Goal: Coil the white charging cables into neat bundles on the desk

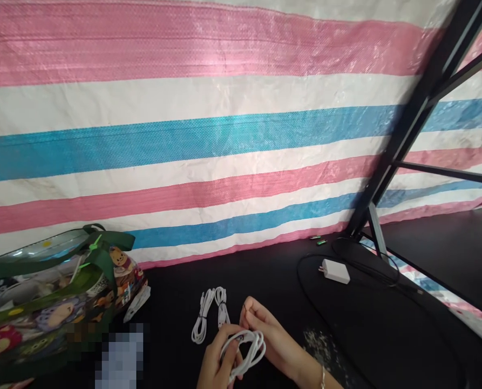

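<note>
My left hand (217, 362) and my right hand (265, 332) are close together at the bottom of the view. Both hold a coiled white cable (243, 351), with the left hand gripping its lower side. The right fingers curl against its upper edge and may pinch something thin. Just beyond the hands, two more bundled white cables (209, 316) lie on the black surface (241, 275), not touching my hands.
A white power adapter (335, 271) with a black cord lies at right, near small green items (320, 242). A printed cartoon tote bag (50, 302) stands at left beside a blurred patch (121, 356). A striped tarp wall (184, 151) and black metal frame (411, 135) stand behind.
</note>
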A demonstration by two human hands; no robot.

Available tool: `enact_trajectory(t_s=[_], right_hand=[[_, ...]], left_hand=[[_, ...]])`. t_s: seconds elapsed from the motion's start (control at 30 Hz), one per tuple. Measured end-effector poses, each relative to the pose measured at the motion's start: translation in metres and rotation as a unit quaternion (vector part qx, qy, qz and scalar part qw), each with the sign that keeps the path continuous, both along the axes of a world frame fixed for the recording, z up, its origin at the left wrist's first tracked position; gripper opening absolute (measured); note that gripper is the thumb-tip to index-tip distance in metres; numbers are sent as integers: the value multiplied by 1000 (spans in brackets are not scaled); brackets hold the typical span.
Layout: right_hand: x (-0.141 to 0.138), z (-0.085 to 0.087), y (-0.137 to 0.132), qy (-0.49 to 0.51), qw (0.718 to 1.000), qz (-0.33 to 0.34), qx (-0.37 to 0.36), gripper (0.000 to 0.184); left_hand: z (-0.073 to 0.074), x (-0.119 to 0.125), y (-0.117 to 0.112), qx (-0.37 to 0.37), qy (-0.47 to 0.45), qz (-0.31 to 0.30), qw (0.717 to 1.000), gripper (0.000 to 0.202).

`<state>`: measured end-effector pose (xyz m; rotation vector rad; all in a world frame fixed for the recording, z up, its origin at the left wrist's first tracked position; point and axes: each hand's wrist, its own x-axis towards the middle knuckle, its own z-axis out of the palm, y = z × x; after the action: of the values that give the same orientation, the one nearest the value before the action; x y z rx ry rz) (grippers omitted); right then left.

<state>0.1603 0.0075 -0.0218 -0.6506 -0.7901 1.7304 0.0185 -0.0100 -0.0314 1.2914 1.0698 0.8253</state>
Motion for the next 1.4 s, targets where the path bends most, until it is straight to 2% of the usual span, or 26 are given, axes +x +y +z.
enact_trajectory(t_s=[0.1,0.17,0.37,0.43,0.6,0.87,1.03,1.2,1.4], right_hand=[[0,-2,1,5,1000,1,-24,44],[1,-3,2,7,999,-6,-40,42],[3,-8,2,-1,997,-7,-71,43],[2,-8,0,-15,998,10,-68,42],[-6,-5,-8,-44,997,49,-51,43],[-12,-2,-17,-48,996,49,-52,42],[-13,-8,-14,-44,998,53,-15,42],[-11,-10,-14,-54,998,42,-13,37],[-11,-9,-14,-67,996,61,3,29]], left_hand=[[3,-1,2,14,-5,-41,999,67],[5,-2,3,28,-11,-45,999,68],[11,-9,5,49,-42,32,997,65],[12,-11,6,56,-45,51,996,64],[12,-11,5,69,-28,40,996,57],[12,-10,5,113,5,19,993,47],[10,-10,5,100,-4,11,995,51],[11,-9,5,53,-13,5,998,63],[11,-9,6,70,-15,-8,997,51]])
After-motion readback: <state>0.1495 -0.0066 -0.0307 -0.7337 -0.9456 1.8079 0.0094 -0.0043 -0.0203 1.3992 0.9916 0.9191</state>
